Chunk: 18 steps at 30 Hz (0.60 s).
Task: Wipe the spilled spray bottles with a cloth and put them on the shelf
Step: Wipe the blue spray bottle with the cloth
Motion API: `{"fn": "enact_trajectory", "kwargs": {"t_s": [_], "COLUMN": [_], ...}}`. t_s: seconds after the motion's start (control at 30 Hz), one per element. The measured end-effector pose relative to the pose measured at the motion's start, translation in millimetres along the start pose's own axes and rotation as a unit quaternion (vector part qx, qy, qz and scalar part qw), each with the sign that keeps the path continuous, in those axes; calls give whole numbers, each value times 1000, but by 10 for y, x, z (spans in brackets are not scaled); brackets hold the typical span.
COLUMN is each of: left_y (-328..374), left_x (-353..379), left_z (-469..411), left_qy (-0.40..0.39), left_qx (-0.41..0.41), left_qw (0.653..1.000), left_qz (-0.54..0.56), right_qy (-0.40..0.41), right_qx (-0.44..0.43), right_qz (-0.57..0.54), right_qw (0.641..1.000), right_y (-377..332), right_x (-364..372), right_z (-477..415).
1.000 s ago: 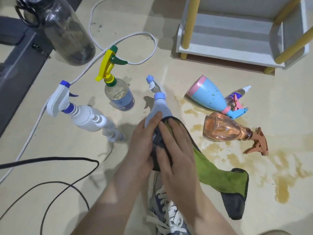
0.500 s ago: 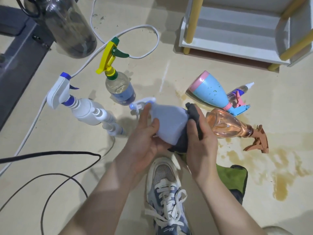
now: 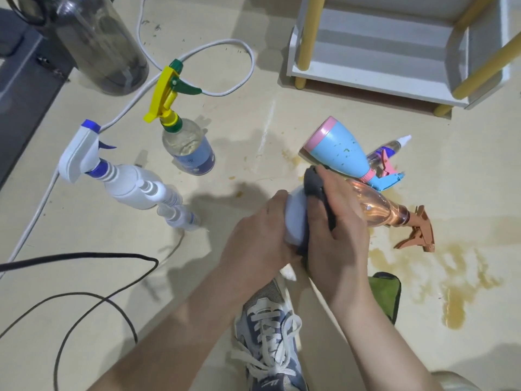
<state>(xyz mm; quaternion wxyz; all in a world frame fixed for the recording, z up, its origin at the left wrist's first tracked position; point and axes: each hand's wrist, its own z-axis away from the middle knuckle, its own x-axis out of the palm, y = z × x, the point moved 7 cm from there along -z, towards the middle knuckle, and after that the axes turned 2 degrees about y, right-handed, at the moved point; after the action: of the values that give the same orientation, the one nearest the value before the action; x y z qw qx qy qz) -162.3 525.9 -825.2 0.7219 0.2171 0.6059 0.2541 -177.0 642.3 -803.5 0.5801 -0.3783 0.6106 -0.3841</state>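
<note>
While a brown, blotchy spill [image 3: 451, 277] is spread over the smooth beige floor [image 3: 239, 114], a pale lilac bottle [image 3: 296, 218] is held off the floor between both hands, above a laced shoe [image 3: 270, 334]. The left hand [image 3: 259, 235] is curled round the bottle's rounded plastic body. The right hand [image 3: 341, 235] is wrapped over a soft cloth [image 3: 315, 184], dark grey where it is pressed against the bottle and green where it hangs lower down. Just beyond the hands, a conical blue bottle [image 3: 338, 153] with a pink base and a translucent amber bottle [image 3: 380, 210] with a copper-coloured trigger are lying on their sides. A white shelf [image 3: 380, 71] with round yellow posts is seen further back, well apart.
</note>
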Motion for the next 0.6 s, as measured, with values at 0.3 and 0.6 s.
{"fn": "enact_trajectory", "kwargs": {"t_s": [0.3, 0.6], "left_y": [-1, 66], "left_x": [104, 183], "left_z": [50, 50], "left_qy": [83, 52], "left_qx": [-57, -108], "left_qw": [989, 976], "left_qz": [107, 181], "right_qy": [11, 29], "right_qx": [-96, 100], "right_qz": [271, 159], "right_qw": [958, 982], "right_y": [-179, 152], "right_x": [83, -76], "right_z": [-38, -706]}}
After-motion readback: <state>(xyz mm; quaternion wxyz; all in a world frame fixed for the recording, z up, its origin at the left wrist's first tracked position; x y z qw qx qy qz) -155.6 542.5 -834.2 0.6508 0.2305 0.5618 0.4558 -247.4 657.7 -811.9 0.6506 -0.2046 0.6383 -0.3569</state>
